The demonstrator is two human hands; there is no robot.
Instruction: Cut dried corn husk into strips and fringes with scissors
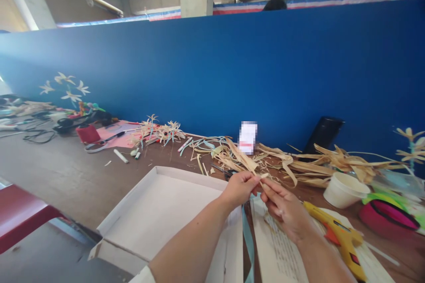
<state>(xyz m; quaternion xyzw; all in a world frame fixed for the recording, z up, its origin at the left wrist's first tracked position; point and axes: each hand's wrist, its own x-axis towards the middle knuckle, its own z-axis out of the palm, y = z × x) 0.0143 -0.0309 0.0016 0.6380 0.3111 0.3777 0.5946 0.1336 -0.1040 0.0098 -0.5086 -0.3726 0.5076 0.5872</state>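
Note:
My left hand [241,186] is closed in a pinch at the right edge of the open white cardboard box [179,208]. Fingertip to fingertip with it, my right hand [282,208] is closed too. Between them they grip a small pale piece of dried husk [264,176], mostly covered by the fingers. Below the hands hangs a light blue ribbon [247,239]; whether it joins the husk I cannot tell. Scissors [227,171] lie just beyond my left hand. A printed sheet of paper [279,247] is under my right hand.
A yellow glue gun [341,234] lies right of my right forearm, near a white paper cup [345,189] and a pink band-like item [387,219]. Dried husk strips [318,166] and finished husk flowers [159,131] line the table's back. A blue partition [199,75] stands behind.

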